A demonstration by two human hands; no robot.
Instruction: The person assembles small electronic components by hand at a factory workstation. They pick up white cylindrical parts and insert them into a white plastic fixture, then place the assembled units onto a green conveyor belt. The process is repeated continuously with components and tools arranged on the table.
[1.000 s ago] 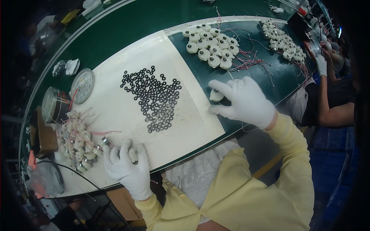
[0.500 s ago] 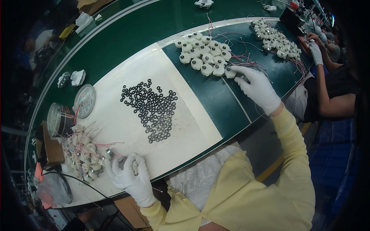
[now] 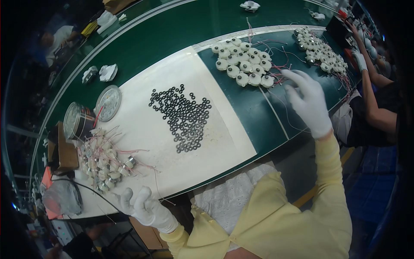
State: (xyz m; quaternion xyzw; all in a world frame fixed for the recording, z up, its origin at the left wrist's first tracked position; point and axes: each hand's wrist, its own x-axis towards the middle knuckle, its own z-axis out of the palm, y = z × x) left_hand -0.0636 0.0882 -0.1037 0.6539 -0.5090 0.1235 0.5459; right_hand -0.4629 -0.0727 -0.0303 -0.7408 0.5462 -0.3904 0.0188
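My right hand (image 3: 311,103), in a white glove, hovers over the green surface with its fingers apart and nothing in them. Just left of it stands a cluster of small round white motors (image 3: 245,66), each with a dark centre on top and thin wires trailing behind. My left hand (image 3: 148,210), also gloved, is at the table's near edge with its fingers curled; what they hold is hidden. A thin wire runs close beside it. Beyond that hand lies a jumbled pile of white and silver motors (image 3: 103,162) with pink wires.
Many small black rings (image 3: 183,116) lie spread on the white sheet (image 3: 228,142). A tin (image 3: 76,121), a round lid (image 3: 108,103), a cardboard box (image 3: 67,149) and a clear bag (image 3: 64,198) sit left. Another motor cluster (image 3: 320,49) stands far right, near a co-worker's gloved hand (image 3: 359,59).
My right hand has drawn back to the right from the front motor of the cluster, which stays in place. My left hand has moved nearer to me, away from the pile.
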